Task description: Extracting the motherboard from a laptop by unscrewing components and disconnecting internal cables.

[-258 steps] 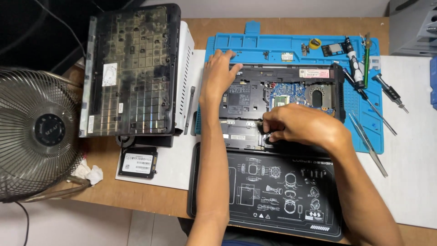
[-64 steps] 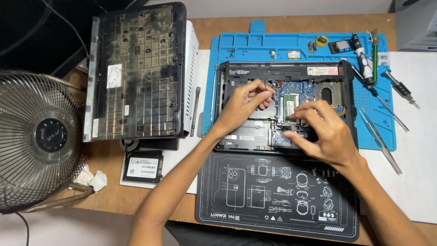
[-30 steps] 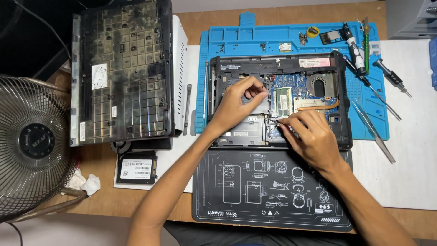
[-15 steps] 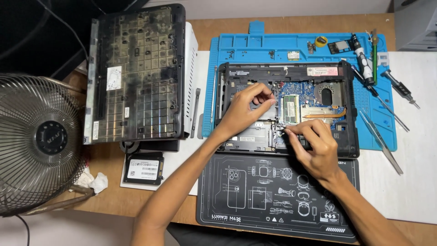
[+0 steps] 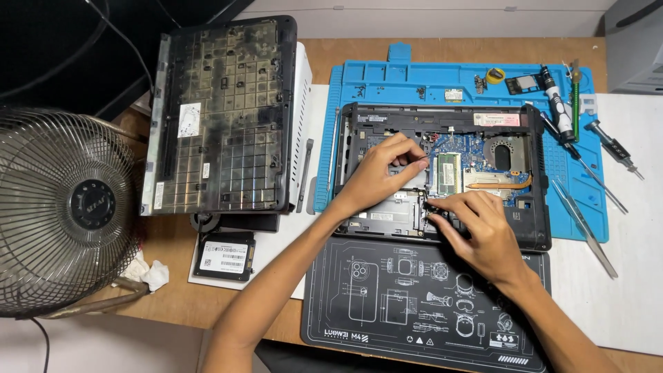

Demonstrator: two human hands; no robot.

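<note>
Fingertips of both hands sit inside the opened black laptop base (image 5: pixel 525 231), which lies across the blue silicone repair mat (image 5: pixel 387 76) with its near edge on the black printed work mat (image 5: pixel 359 311).

Right hand (image 5: pixel 483 231): fingers curled narrow, tips pressing down at the near edge of the blue motherboard (image 5: pixel 476 148), just toward the body from the green memory module (image 5: pixel 449 173). Whether they pinch anything I cannot tell; the fingers cover it.

Left hand (image 5: pixel 376 176): thumb and forefinger closed to a narrow pinch just left of the module, apparently on a small part or cable end, too small to be sure.

Risks, as I judge them:
- Bare fingers on exposed board: static or skin oil on contacts.
- Both pinches sit close to the module. A slip sideways could lever it in its slot or scrape nearby components.
- If the left pinch is on a cable, pulling at an angle could tear the connector.
- Copper heat pipe (image 5: pixel 501 185) runs just beyond the right fingertips; leaning on it could bend it.

Further out: metal tweezers (image 5: pixel 583 228) and screwdrivers (image 5: pixel 601 183) lie right of the grip, loose small parts beyond it at the mat's far edge, easily knocked. Removed dusty black keyboard cover (image 5: pixel 221 117) and black drive (image 5: pixel 222 255) lie left. Wire-guarded fan (image 5: pixel 65 207) far left could blow screws or dust if running.
</note>
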